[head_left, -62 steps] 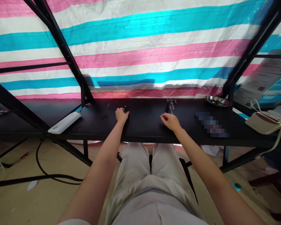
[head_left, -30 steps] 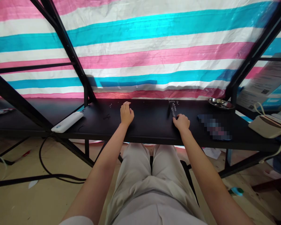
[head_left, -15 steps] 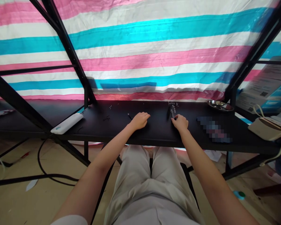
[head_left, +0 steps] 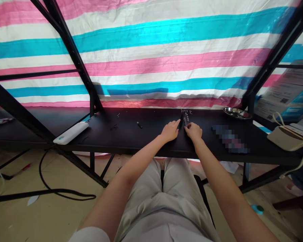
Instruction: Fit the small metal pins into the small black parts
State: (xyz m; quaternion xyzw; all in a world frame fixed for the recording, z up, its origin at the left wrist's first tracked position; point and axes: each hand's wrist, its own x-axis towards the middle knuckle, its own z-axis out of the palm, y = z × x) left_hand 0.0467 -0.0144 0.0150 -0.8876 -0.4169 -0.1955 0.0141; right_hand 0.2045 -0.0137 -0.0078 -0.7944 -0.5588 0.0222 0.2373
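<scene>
My left hand [head_left: 170,130] rests low over the black tabletop, its forefinger stretched out towards a thin dark strip [head_left: 181,117]. Whether the fingertip touches that strip I cannot tell. Beside the strip stands a row of small silvery pieces [head_left: 186,118], too small to name. My right hand [head_left: 194,131] is at the near end of this row, thumb and forefinger pinched together; what lies between them is hidden. A short dark stick-like piece [head_left: 139,125] lies to the left of my left hand.
Small white hook-like bits [head_left: 186,111] lie at the table's back edge. A shiny metal dish [head_left: 237,113], a blurred dark item [head_left: 231,139] and a beige pouch [head_left: 288,137] are on the right. A white oblong device [head_left: 71,133] lies left, by black frame bars [head_left: 84,70].
My left hand has moved right, from near the short dark piece to the dark strip, uncovering that piece. My right hand has stayed almost in place.
</scene>
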